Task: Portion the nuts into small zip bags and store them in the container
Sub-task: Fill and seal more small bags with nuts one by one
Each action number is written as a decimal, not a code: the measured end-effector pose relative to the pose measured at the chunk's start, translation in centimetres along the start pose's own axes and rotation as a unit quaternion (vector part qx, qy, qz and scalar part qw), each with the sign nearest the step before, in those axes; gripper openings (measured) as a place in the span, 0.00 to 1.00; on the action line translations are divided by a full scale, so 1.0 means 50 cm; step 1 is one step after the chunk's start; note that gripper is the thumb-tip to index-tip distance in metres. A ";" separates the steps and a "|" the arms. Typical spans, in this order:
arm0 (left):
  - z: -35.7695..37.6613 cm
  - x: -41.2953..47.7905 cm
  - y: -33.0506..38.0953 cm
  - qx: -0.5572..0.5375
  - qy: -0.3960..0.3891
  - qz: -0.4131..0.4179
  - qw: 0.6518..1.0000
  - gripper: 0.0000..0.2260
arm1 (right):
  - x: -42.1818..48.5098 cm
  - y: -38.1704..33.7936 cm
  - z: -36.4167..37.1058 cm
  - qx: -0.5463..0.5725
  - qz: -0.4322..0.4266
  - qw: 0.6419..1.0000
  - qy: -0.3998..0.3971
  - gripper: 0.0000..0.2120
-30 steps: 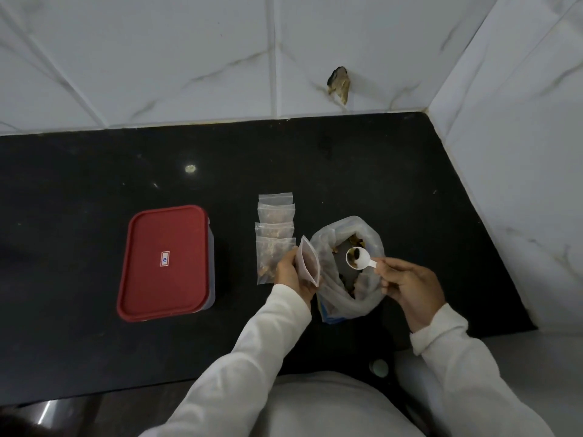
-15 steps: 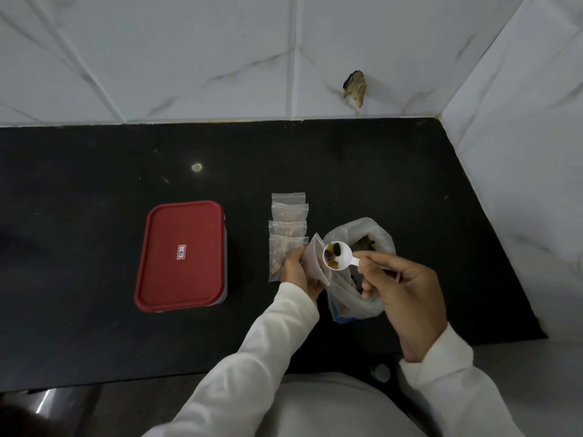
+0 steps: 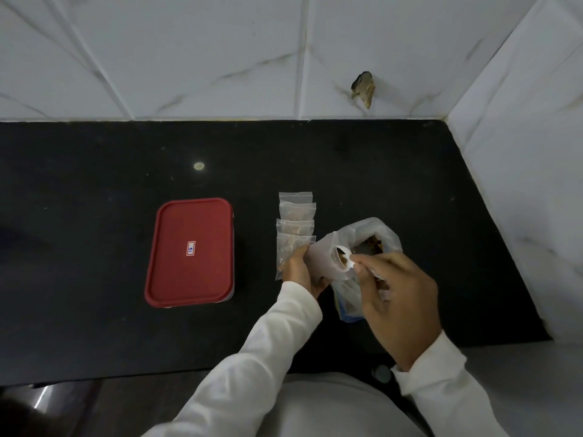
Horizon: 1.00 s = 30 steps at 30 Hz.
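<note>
My left hand (image 3: pixel 301 274) holds a small clear zip bag (image 3: pixel 323 258) with its mouth turned to the right. My right hand (image 3: pixel 399 302) pinches the handle of a white plastic spoon (image 3: pixel 345 258) loaded with brown nuts, its bowl tipped into the bag's mouth. Behind them stands the large clear plastic bag of nuts (image 3: pixel 375 239), open at the top. Several filled small zip bags (image 3: pixel 295 223) lie overlapping in a column on the black counter (image 3: pixel 94 326). The container with a red lid (image 3: pixel 191 252) sits shut to the left.
White marble-look tiles form the back wall (image 3: pixel 220 58) and the right wall (image 3: pixel 523 171), meeting at a corner. A chipped hole (image 3: pixel 362 88) marks the back wall. The counter's front edge runs just above my white sleeves.
My right hand lifted the loaded spoon out of the large nut bag, carried it left and tipped it into the small zip bag held by my left hand.
</note>
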<state>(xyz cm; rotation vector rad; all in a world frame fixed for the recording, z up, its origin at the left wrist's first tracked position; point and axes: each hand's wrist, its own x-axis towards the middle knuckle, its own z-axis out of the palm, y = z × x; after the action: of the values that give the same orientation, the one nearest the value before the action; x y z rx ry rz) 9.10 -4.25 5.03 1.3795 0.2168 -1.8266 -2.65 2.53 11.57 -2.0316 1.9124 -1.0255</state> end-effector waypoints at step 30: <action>-0.004 0.023 -0.031 0.010 -0.060 -0.100 0.993 0.13 | -0.003 0.020 -0.033 0.242 0.206 0.947 0.043 0.09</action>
<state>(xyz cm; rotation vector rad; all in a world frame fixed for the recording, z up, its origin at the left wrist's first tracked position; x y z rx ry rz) 8.09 -3.71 3.44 1.2952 0.2823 -2.0745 -4.40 3.07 12.21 -1.2768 1.7839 -1.3164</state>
